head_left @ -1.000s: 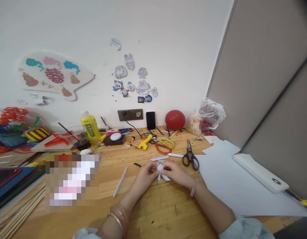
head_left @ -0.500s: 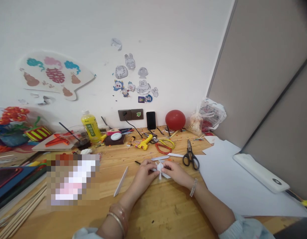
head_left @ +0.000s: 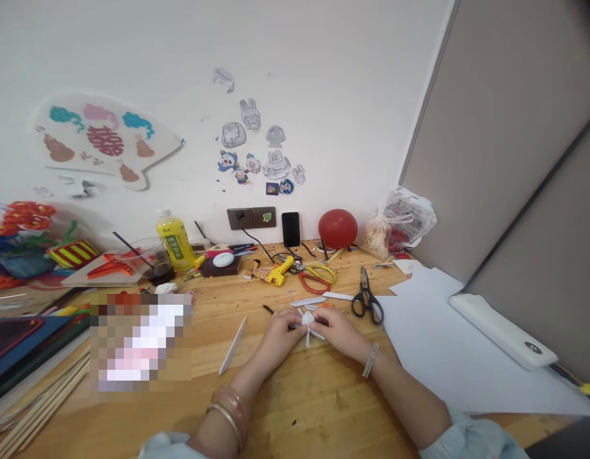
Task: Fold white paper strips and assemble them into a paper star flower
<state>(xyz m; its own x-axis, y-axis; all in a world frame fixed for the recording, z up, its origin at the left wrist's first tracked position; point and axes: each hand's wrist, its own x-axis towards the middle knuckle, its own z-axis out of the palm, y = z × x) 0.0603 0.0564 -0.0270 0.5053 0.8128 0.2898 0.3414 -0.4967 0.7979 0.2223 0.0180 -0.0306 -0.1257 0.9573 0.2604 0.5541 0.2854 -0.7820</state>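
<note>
Between my two hands is a small folded white paper piece (head_left: 307,320) with several points sticking out. My left hand (head_left: 284,329) pinches its left side with thumb and fingers. On the other side, my right hand (head_left: 333,326) grips it the same way, the fingertips of both hands nearly meeting. Part of the paper is hidden by my fingers. Just beyond my hands lie a white paper strip (head_left: 308,301) and a second strip (head_left: 337,296). A narrow folded strip (head_left: 233,345) rests left of my left forearm.
Black-handled scissors (head_left: 367,299) lie right of my hands, beside large white sheets (head_left: 448,357). Behind are a yellow glue gun (head_left: 280,272), red-and-yellow-handled scissors (head_left: 318,278) and a red balloon (head_left: 337,228). A yellow bottle (head_left: 175,241) and wooden sticks (head_left: 50,408) are at left.
The paper piece has turned slightly between my fingertips, and one point now sticks out toward me. Both hands stay in nearly the same place.
</note>
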